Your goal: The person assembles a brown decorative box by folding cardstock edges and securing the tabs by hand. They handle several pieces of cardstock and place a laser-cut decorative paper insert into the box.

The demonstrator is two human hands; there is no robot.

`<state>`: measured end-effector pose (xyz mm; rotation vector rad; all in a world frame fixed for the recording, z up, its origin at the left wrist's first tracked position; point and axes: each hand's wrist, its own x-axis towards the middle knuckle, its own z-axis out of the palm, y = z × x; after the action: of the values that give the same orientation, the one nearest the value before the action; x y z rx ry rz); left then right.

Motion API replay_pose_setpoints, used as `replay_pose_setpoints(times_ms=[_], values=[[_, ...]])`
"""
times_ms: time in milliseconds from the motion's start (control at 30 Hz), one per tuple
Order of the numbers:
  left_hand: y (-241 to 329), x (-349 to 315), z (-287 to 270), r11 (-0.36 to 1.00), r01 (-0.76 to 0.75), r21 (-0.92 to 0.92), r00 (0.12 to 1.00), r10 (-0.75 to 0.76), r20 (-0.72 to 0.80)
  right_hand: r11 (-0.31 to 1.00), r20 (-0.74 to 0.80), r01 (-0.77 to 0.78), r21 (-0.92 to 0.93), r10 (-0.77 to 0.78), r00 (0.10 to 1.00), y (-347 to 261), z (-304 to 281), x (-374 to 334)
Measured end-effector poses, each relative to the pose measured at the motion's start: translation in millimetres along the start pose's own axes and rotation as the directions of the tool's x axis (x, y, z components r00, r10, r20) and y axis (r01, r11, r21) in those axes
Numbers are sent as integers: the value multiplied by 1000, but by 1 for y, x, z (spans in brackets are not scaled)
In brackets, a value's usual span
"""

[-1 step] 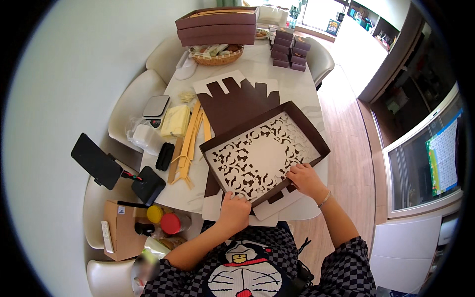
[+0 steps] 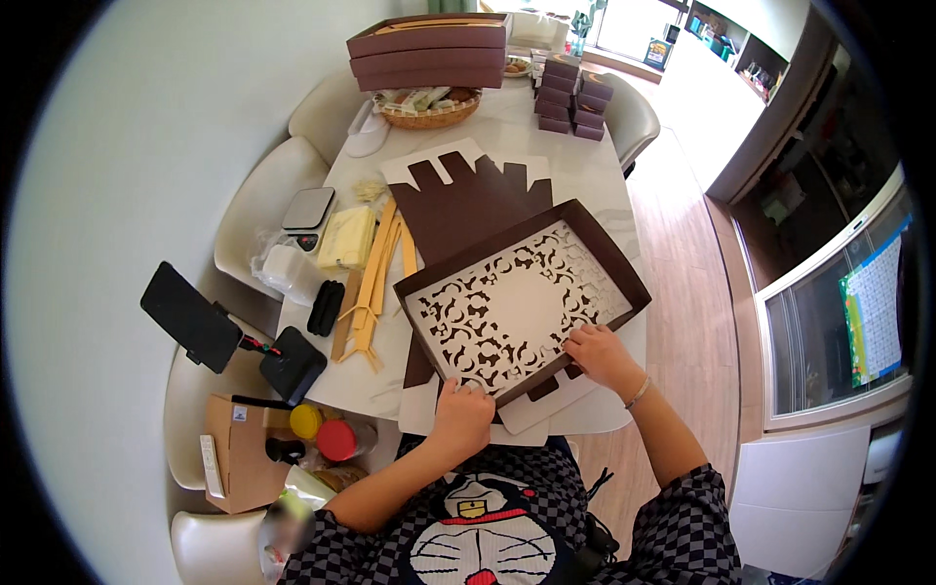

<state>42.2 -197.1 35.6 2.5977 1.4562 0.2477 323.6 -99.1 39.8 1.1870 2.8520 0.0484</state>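
Observation:
A shallow dark-brown cardboard box (image 2: 616, 255) lies tilted in front of me, its inside lined with a white panel (image 2: 528, 297) cut in an openwork pattern that shows brown through it. My left hand (image 2: 462, 417) is closed on the box's near left corner, fingers curled over the rim. On the near wall, farther right, my right hand (image 2: 603, 357) grips the rim, with fingertips inside against the panel. Under and beyond the box are flat brown cardboard blanks (image 2: 463, 210) with slotted tabs. Thumb positions are partly hidden.
Left of the box lie yellow strips (image 2: 372, 278), a pale yellow stack (image 2: 346, 240), a black case (image 2: 325, 309) and a small scale (image 2: 309, 209). A phone on a stand (image 2: 192, 317) is at the table edge. Brown boxes (image 2: 429, 68) rest over a basket (image 2: 429, 117); small boxes (image 2: 556, 97) are stacked far right.

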Motion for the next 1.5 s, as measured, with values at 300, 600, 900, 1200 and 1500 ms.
replay_pose_setpoints(times_ms=[300,600,900,1200,1500], values=[[-1,5,26,1000,13,13,1000,-13,-19,1000,192,2,5,-3,981,-15,-14,11],[4,2,38,995,73,73,982,-60,-177,969,346,137,206,-203,916,-81,-4,64],[5,-1,39,995,100,12,991,-98,-95,952,642,25,304,-224,734,-80,-1,93],[7,-4,32,995,83,60,995,-79,-65,838,719,-123,532,-370,588,-67,-15,100],[4,-6,44,998,61,-36,997,-62,-54,892,646,-165,421,-167,745,-78,17,96]])
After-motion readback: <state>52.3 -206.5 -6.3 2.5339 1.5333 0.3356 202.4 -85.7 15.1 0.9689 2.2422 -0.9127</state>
